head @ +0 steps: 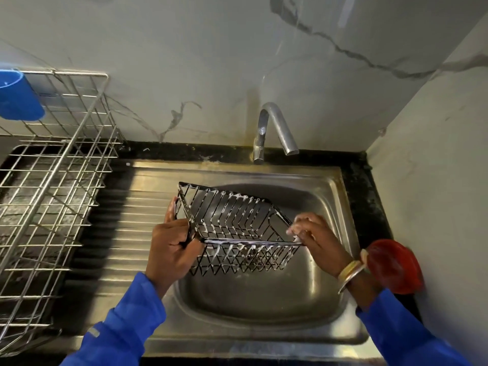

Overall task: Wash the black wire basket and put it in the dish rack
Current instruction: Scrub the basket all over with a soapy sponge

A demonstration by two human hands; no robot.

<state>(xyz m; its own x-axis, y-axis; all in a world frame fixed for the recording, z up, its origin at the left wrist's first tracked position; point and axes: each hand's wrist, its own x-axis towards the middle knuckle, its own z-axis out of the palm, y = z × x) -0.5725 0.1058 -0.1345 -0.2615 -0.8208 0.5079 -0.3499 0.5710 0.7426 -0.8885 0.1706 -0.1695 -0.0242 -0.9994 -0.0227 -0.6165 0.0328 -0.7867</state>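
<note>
The basket point(237, 225), streaked with white suds, is held tilted above the sink point(264, 302), below the tap point(274, 128). The left hand point(171, 244) grips its left end, fingers curled round the rim wire. The right hand point(317, 241), soapy, pinches the right corner. The rack point(52, 194) stands to the left on the surface, well apart, with a blue cup point(18, 96) hung on it.

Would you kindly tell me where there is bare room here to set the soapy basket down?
The ribbed drainboard between dish rack and sink basin is bare, as is the basin floor beneath the basket. Crowded: the right counter corner, with a red object.
</note>
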